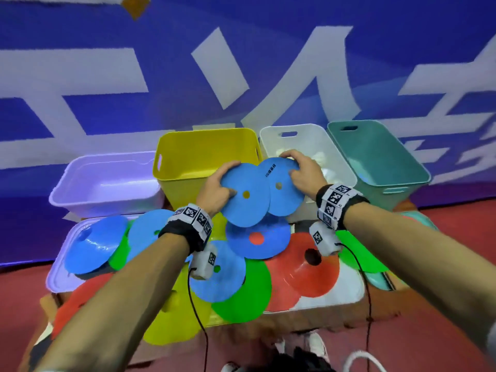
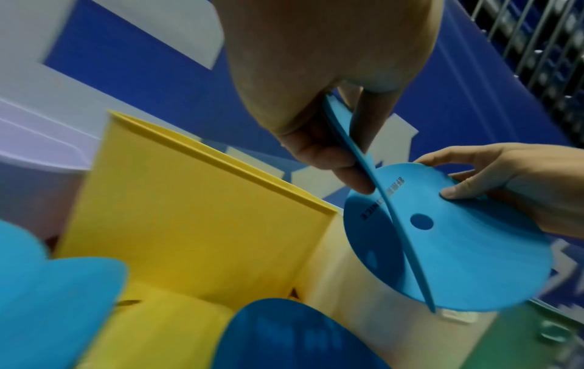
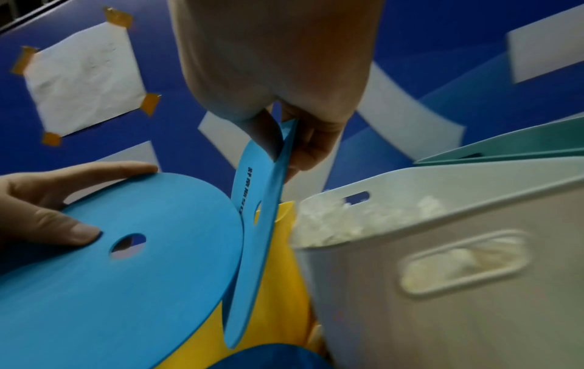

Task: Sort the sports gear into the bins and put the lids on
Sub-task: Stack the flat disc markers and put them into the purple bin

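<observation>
My left hand (image 1: 218,187) grips a flat blue disc (image 1: 243,208) by its left edge, thumb on top. My right hand (image 1: 302,171) pinches a second blue disc (image 1: 284,200) with black print by its right edge. The two discs overlap in the air in front of the yellow bin (image 1: 206,154) and the white bin (image 1: 306,140). In the left wrist view the left hand's disc (image 2: 373,179) shows edge-on with the other disc (image 2: 458,259) behind it. In the right wrist view the right hand's disc (image 3: 252,224) shows edge-on beside the left hand's disc (image 3: 126,287).
A lilac bin (image 1: 107,186) stands far left and a teal bin (image 1: 375,157) far right. The white bin holds pale items (image 3: 328,224). Below my hands lie more blue (image 1: 255,240), green (image 1: 247,294), red (image 1: 308,267) and yellow (image 1: 171,326) discs over lids (image 1: 57,277).
</observation>
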`<control>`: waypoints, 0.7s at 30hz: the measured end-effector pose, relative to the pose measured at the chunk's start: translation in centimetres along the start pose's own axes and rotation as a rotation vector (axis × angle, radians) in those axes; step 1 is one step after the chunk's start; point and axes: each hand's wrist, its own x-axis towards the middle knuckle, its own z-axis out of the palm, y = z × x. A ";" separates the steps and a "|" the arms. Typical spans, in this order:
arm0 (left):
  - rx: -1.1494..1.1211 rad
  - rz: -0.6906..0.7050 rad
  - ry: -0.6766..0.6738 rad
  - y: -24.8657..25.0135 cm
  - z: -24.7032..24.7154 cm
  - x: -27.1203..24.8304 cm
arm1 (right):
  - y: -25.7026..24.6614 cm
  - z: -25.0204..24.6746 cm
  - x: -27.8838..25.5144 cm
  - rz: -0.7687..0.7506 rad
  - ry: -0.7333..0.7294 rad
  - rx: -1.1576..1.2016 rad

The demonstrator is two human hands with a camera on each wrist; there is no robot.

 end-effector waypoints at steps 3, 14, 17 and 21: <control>-0.003 0.020 -0.078 1.1 5.0 2.5 | 4.1 -3.9 -1.0 0.072 0.096 0.026; 0.164 0.095 -0.149 4.4 19.2 9.4 | 14.9 -16.6 0.5 0.163 0.234 0.075; 0.198 0.096 -0.148 5.4 22.3 11.1 | 17.5 -19.8 1.9 0.163 0.262 0.095; 0.213 0.082 -0.121 6.0 25.7 12.4 | 21.1 -22.9 3.8 0.215 0.270 0.067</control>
